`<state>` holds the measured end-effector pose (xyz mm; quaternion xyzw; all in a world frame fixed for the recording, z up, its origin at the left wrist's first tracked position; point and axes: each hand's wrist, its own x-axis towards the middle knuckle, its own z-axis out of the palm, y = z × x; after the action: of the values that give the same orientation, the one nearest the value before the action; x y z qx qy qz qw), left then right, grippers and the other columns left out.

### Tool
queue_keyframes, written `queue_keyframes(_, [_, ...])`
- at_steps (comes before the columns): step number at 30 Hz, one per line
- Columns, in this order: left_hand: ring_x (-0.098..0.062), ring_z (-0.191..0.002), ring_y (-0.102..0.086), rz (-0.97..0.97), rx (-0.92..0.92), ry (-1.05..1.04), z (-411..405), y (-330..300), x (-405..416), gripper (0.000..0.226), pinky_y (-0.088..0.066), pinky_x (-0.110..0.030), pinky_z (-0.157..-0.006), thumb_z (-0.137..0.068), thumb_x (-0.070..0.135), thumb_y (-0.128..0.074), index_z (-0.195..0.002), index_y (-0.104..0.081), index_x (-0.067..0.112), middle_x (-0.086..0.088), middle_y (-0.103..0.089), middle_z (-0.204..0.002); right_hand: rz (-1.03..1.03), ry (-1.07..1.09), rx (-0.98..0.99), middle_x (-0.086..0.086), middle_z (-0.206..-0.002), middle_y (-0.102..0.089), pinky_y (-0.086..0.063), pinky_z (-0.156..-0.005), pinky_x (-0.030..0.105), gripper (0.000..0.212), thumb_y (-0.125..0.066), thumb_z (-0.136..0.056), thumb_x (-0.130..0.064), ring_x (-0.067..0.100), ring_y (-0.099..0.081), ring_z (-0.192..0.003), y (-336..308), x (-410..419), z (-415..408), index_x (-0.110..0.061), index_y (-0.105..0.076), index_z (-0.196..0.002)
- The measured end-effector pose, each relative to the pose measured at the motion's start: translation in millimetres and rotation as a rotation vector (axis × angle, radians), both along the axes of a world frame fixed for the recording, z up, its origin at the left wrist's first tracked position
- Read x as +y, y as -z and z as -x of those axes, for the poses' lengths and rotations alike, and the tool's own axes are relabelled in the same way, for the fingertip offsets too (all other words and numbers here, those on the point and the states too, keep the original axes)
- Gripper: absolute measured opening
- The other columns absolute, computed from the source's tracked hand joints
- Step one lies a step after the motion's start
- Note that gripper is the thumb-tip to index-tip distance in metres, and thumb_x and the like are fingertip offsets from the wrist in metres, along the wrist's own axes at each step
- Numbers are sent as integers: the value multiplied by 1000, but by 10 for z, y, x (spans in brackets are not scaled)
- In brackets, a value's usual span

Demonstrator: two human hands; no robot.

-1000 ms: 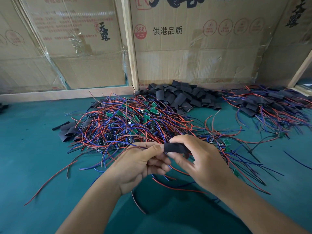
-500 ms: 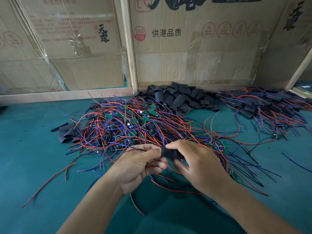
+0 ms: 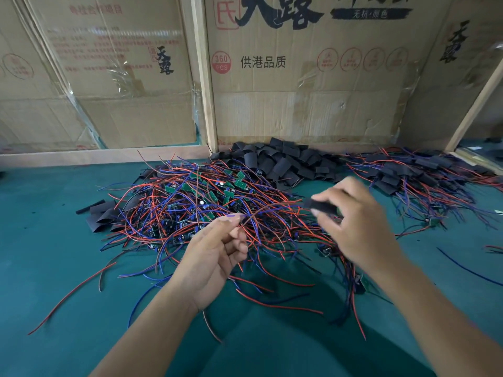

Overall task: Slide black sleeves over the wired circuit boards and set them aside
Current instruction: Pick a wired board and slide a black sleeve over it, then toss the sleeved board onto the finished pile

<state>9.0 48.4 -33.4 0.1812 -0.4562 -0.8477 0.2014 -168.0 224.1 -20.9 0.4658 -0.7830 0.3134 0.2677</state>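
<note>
Hands parted | right hand [image 3: 356, 221] raised, fingers pinch sleeve [image 3: 322, 205] | left hand [image 3: 215, 257] pinches wires [image 3: 253, 216]

The middle cardboard box [image 3: 299, 77] carries big black brush characters "天路" along its top, a red circle reading "360 PCS", and beside it black "供港品质". A black banner at upper right has faint characters, too blurred to read. The left cardboard box [image 3: 109, 77] shows small black "天露" under tape, and its red lines are illegible. The right cardboard panel [image 3: 457, 77] bears vertical black characters, blurred.
</note>
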Motion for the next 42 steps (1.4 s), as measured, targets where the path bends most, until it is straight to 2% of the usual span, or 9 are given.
queue_keyframes(6, [-12,-54,-52,67,43,0,18,26,15,54,-49,-21,-51,-64,36,-74,-107,-66,6,-2,-56,-68,-53,342,134,12,-82,-53,-37,-56,33,13,-73,-78,-9,37,-57,-78,-408,131,983,-6,-65,-88])
queue_keyframes(11, [-12,-56,-50,100,82,71,1,42,6,21,-47,-22,-52,-77,21,-75,-96,-71,13,-4,-52,-70,-296,703,47,23,-97,-57,-49,-71,45,22,-72,-82,-8,43,-61,-92,-587,241,1869,2,-61,-98])
queue_keyframes(14, [-14,-57,-47,135,125,129,-17,46,-17,14,-44,-24,-52,-81,14,-74,-95,-74,17,-5,-50,-70,-579,910,-177,25,-121,-55,-50,-89,47,49,-74,-82,-13,44,-58,-113,-491,202,2033,1,-51,-124])
queue_keyframes(17, [-13,-50,-32,156,125,125,-8,33,-4,14,-31,-22,-45,-78,18,-76,-92,-73,17,-3,-38,-63,-697,724,-250,20,-127,-53,-48,-84,42,43,-65,-91,-29,39,-57,-116,-329,-88,1940,-6,-51,-125])
queue_keyframes(20, [-9,-46,-16,221,79,131,-25,53,24,8,-17,-18,-40,-78,20,-75,-78,-67,19,4,-25,-56,-690,572,-241,15,-122,-56,-49,-82,41,21,-53,-97,-26,35,-59,-112,-99,-402,1815,-12,-58,-111])
queue_keyframes(26, [-8,-43,-17,214,85,208,-13,88,95,22,-21,-16,-38,-69,27,-79,-73,-60,16,4,-28,-52,-699,453,-420,14,-148,-46,-49,-95,43,48,-48,-104,-21,35,-50,-128,301,-546,1902,-19,-38,-150])
queue_keyframes(32, [-10,-45,-17,293,87,255,5,141,80,24,-20,-17,-41,-69,27,-83,-74,-63,15,1,-30,-55,-709,448,-329,16,-133,-56,-50,-89,45,48,-50,-103,-31,37,-54,-117,401,-496,2047,-11,-37,-144])
queue_keyframes(39, [-9,-43,-17,324,96,224,31,141,59,22,-19,-17,-41,-69,29,-81,-73,-63,17,3,-32,-53,-554,441,-228,12,-130,-53,-46,-93,44,48,-62,-96,-37,33,-50,-122,410,-441,2056,-11,-51,-134])
queue_keyframes(42, [-9,-43,-18,328,91,218,21,148,62,21,-18,-19,-41,-70,29,-79,-73,-63,17,5,-33,-51,-290,504,-355,14,-127,-52,-48,-90,42,47,-67,-93,-37,34,-52,-117,259,-339,1969,-8,-57,-129])
